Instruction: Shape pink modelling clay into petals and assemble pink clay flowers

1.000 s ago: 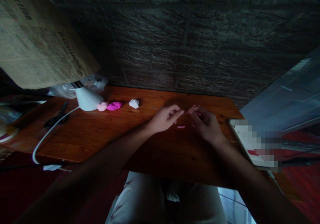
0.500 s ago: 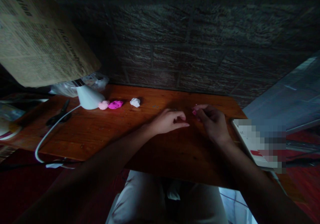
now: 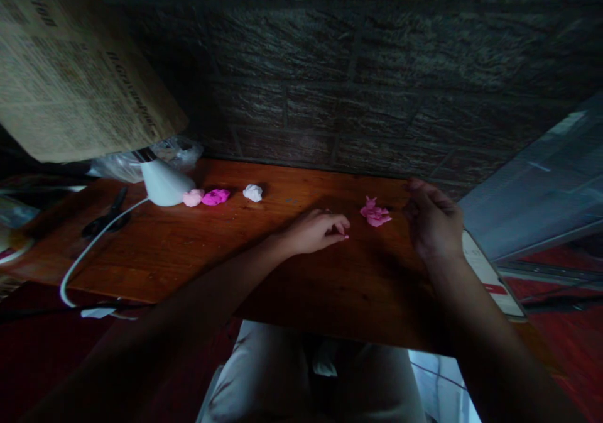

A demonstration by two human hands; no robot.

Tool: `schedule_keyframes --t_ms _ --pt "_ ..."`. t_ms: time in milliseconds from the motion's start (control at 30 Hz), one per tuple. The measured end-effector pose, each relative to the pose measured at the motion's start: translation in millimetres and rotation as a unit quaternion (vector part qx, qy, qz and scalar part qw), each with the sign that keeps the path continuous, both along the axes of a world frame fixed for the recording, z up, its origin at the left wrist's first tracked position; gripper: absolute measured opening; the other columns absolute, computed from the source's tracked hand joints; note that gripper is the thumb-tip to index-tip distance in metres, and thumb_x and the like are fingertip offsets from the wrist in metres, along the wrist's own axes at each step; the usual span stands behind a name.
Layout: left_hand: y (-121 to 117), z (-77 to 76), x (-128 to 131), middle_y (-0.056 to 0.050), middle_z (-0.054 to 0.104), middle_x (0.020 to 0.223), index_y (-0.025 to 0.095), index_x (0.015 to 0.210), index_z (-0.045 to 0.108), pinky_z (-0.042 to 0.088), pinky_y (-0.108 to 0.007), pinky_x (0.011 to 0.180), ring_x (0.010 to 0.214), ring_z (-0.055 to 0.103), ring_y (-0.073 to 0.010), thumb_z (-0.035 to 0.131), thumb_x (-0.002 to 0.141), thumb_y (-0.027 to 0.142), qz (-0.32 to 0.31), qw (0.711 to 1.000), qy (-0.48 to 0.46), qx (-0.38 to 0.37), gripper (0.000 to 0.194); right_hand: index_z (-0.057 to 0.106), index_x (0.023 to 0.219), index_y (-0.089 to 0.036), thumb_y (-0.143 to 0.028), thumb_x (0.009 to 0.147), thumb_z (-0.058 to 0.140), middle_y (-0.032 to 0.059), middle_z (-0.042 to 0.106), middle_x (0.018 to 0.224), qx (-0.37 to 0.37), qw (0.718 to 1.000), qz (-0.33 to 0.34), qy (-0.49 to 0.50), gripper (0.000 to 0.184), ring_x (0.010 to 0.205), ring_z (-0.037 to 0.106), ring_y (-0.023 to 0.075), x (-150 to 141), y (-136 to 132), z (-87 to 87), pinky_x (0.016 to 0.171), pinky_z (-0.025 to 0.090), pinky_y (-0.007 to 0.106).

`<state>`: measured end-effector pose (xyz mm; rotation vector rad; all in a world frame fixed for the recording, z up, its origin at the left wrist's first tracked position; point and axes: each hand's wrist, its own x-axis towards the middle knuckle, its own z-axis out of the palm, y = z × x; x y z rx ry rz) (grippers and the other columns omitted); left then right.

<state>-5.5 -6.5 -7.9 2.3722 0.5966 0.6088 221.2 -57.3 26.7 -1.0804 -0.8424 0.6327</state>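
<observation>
Pink piece: a small pink, crumpled-looking lump of soft, clay-like material (image 3: pixel 375 212), with thin points rising from its top, sits on the brown wooden tabletop (image 3: pixel 301 297) between the two hands, touching neither.
Left hand: the bare left hand (image 3: pixel 316 231) is low over the tabletop, left of the pink piece, fingers curled and thumb reaching forward just below them. A pink spot shows at the tips, too small to identify, so I cannot tell whether anything is pinched there.
Right hand: the bare right hand (image 3: pixel 436 222) is to the right of the pink piece and apart from it, fingers bent in toward the thumb. Shadow and blur hide the tips; I cannot tell whether they grip anything.
Lumps at left: a pale pink rounded lump (image 3: pixel 193 198) lies against a bright magenta lump (image 3: pixel 215 197); a white crumpled lump (image 3: pixel 253 192) lies apart, to their right.
Lamp: a white cone-shaped lamp base (image 3: pixel 164 184) stands beside the pale pink lump, under a tan lampshade printed with text (image 3: pixel 85 77).
Scissors: dark-handled scissors (image 3: pixel 106 220) lie near a curving white cord (image 3: pixel 75 256).
Right edge: a flat white-faced device with a red bar (image 3: pixel 494 285) is partly hidden by the right arm.
</observation>
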Motion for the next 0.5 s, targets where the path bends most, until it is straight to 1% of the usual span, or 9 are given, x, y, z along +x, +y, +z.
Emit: schedule_keyframes --t_ms 167,267,367,500 --pt "-1.3 1.9 0.0 -0.004 0.077 0.093 0.019 0.104 0.069 0.048 -0.027 0.076 0.078 0.067 -0.0147 0.068 0.091 0.022 0.004 1.000 0.012 0.017 0.013 0.072 0.090 -0.023 -0.030 0.060 0.087 -0.0028 0.066 0.079 -0.017 0.999 0.001 0.035 0.034 0.052 0.042 0.0067 -3.4 2.6 -5.0 0.045 0.031 0.022" --pt "-2.9 3.7 0.1 -0.004 0.076 0.091 0.018 0.103 0.068 0.046 -0.027 0.073 0.074 0.065 -0.0142 0.070 0.091 0.027 0.012 0.999 0.026 0.029 0.016 0.069 0.096 -0.025 -0.030 0.062 0.085 -0.0041 0.065 0.077 -0.011 1.000 0.001 0.011 0.038 0.051 0.043 0.0073 -2.8 3.5 -8.1 0.044 0.032 0.022" --pt "-3.7 4.3 0.7 -0.003 0.074 0.088 0.018 0.100 0.070 0.044 -0.026 0.070 0.072 0.063 -0.0140 0.071 0.090 0.029 0.022 0.999 0.036 0.034 0.015 0.067 0.096 -0.025 -0.029 0.063 0.084 -0.0042 0.065 0.077 -0.012 1.000 0.007 -0.006 0.037 0.051 0.045 0.0069 -2.4 2.9 -9.1 0.043 0.033 0.021" --pt "-4.0 4.2 1.1 -0.005 0.071 0.089 0.016 0.091 0.073 0.043 -0.027 0.073 0.077 0.062 -0.0153 0.069 0.092 0.028 0.011 0.998 0.035 0.053 0.012 0.065 0.092 -0.024 -0.026 0.065 0.082 -0.0054 0.062 0.071 0.003 0.999 0.029 -0.030 0.032 0.052 0.051 0.0078 -6.0 1.3 -7.4 0.048 0.040 0.021"
